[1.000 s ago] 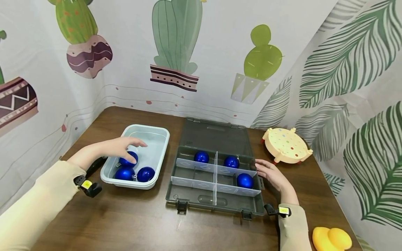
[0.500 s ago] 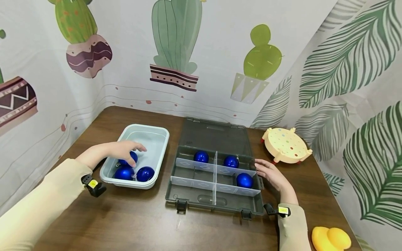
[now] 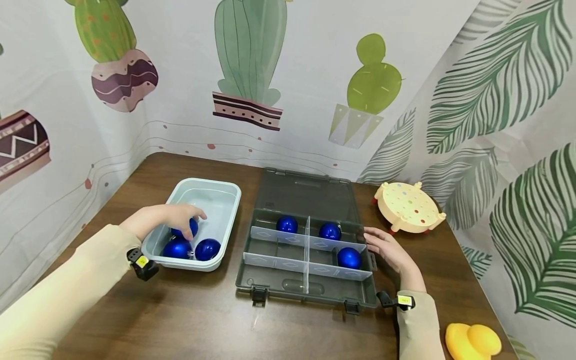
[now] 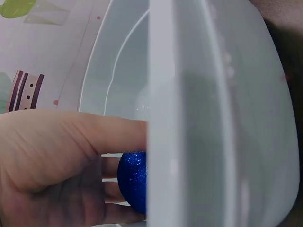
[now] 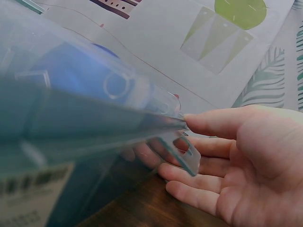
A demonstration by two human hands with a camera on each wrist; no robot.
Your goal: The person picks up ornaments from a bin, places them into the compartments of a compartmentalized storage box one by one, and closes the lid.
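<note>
Fingers of the left hand [image 3: 177,216] have closed round a blue ball [image 4: 132,182], unlifted, in the tub [image 3: 216,202]; the right hand [image 3: 390,250], loose, touches the box [image 3: 270,276] at three o'clock.

smooth, glossy pale-blue plastic forms the tub [image 3: 220,200] at 8 o'clock. the divided box [image 3: 333,286] near 5 o'clock is translucent grey plastic. glossy blue balls [image 3: 349,258] sit in it; the ball [image 4: 131,177] in the tub sparkles with glitter. table [image 3: 202,315] at 6 o'clock: sheeny wood-grain; hanging [image 3: 310,60] at 12: matt, cloth-like.
</note>
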